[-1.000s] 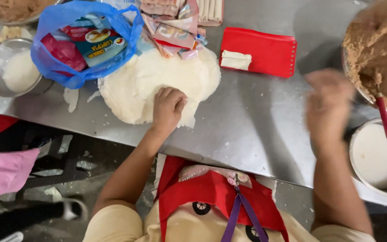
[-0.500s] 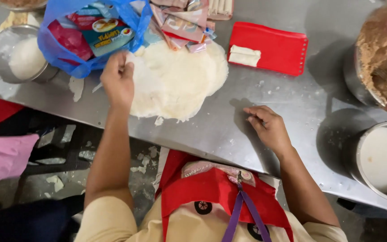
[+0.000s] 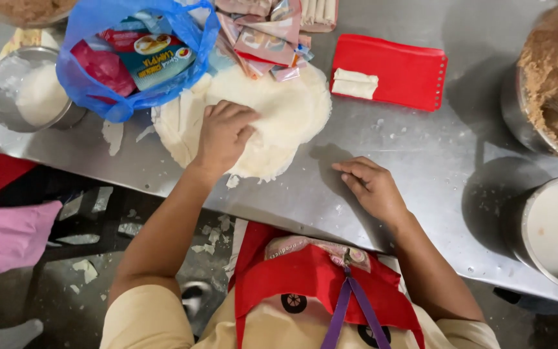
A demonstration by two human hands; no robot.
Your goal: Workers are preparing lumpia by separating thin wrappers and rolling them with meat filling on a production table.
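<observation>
A stack of thin, pale round wrappers (image 3: 279, 110) lies on the steel table (image 3: 421, 155). My left hand (image 3: 224, 132) rests flat on the stack's left part, fingers spread and pointing right. My right hand (image 3: 369, 187) lies palm down on the bare steel just right of the stack, holding nothing. A red tray (image 3: 408, 77) beyond the right hand carries one rolled white wrapper (image 3: 354, 83).
A blue plastic bag of packets (image 3: 130, 58) sits at the stack's far left, next to a metal bowl with white contents (image 3: 30, 94). Loose packets (image 3: 266, 32) lie behind. At right stand a bowl of brown filling (image 3: 553, 71) and a pot of white liquid (image 3: 557, 226).
My left hand has moved right from the stack's left edge onto the wrappers. My right hand came down onto the table and now lies beside the stack.
</observation>
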